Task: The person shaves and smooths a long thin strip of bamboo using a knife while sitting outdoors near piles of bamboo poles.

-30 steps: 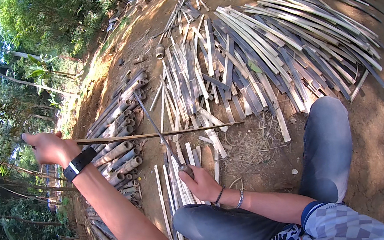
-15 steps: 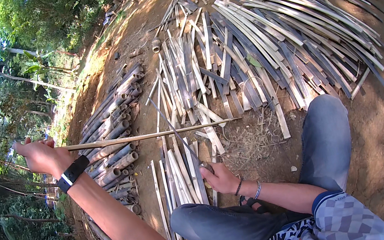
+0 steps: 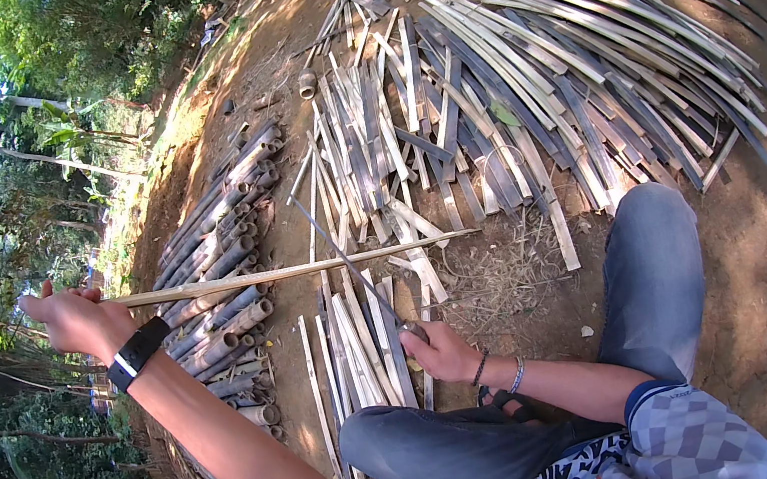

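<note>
My left hand (image 3: 77,316) is raised at the left, its fingers closed round the end of a long, thin bamboo strip (image 3: 307,268). The strip stretches level to the right across the view, its far tip over the ground. Near my bent knee, my right hand (image 3: 438,350) grips the handle of a long-bladed knife (image 3: 346,258). Its narrow blade slants up and to the left, crossing the bamboo strip; whether the two touch I cannot tell. Below the blade, several split bamboo slats (image 3: 360,340) lie on the ground beside my leg.
A wide spread of split bamboo slats (image 3: 520,85) covers the ground ahead and to the right. Whole bamboo poles (image 3: 221,236) are piled at the left, beside trees (image 3: 12,261). Thin shavings (image 3: 512,279) lie in front of my knees (image 3: 647,266).
My left hand has shifted slightly left, and the bamboo strip shows a broader face. My right hand and the knife have hardly moved.
</note>
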A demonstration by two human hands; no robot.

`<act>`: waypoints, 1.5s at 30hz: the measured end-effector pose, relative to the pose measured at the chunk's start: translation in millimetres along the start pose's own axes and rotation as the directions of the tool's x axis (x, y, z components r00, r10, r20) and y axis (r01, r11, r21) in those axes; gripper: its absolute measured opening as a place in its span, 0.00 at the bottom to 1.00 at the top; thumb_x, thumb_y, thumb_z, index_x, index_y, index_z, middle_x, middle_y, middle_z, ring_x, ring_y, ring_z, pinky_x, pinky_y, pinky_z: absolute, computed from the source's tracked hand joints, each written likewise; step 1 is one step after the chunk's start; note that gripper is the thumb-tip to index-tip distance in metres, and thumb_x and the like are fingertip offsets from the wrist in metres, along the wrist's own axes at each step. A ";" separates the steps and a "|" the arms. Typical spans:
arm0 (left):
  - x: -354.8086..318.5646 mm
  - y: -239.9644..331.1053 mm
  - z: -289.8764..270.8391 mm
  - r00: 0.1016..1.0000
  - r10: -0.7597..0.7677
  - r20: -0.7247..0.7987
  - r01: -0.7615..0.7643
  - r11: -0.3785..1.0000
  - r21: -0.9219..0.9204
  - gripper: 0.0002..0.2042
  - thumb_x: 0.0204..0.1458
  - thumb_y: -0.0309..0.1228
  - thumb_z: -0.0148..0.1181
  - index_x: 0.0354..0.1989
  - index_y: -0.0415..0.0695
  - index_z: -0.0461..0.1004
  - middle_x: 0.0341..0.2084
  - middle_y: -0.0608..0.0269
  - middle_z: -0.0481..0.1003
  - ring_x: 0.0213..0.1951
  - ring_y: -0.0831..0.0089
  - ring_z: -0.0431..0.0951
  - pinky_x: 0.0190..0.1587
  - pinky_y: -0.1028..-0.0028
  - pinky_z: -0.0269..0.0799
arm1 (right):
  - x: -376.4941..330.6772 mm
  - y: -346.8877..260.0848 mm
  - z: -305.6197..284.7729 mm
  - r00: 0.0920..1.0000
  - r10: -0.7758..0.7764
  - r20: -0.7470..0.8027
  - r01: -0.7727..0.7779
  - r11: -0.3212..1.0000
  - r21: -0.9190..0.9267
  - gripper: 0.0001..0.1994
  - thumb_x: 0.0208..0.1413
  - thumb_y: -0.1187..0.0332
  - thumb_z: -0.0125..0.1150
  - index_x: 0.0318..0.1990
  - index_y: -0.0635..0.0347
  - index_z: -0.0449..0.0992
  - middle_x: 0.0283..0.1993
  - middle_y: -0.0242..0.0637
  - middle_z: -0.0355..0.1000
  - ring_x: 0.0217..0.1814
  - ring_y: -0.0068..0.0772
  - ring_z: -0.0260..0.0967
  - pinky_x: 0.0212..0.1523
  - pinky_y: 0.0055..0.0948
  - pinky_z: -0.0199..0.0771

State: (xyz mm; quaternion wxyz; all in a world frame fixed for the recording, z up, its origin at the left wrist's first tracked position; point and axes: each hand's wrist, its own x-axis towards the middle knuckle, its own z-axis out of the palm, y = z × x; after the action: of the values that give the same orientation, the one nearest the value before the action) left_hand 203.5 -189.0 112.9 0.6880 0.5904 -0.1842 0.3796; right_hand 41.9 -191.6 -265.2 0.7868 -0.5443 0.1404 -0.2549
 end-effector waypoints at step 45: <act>9.9 -10.1 -7.4 0.999 -0.030 -0.010 0.030 1.000 -0.008 0.24 0.60 0.49 0.40 0.41 0.36 0.69 0.16 0.69 0.57 0.15 0.81 0.56 0.17 0.79 0.53 | 19.0 150.8 -67.4 0.892 0.277 -0.357 -0.307 0.951 -0.029 0.26 0.61 0.47 0.47 0.19 0.61 0.65 0.13 0.31 0.63 0.11 0.23 0.59 0.12 0.27 0.59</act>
State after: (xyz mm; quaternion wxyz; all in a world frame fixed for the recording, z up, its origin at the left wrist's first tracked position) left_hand 215.9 -179.0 111.3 0.6968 0.5886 -0.1731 0.3715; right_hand 61.5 -213.1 -428.8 0.7550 -0.4958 0.3685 -0.2199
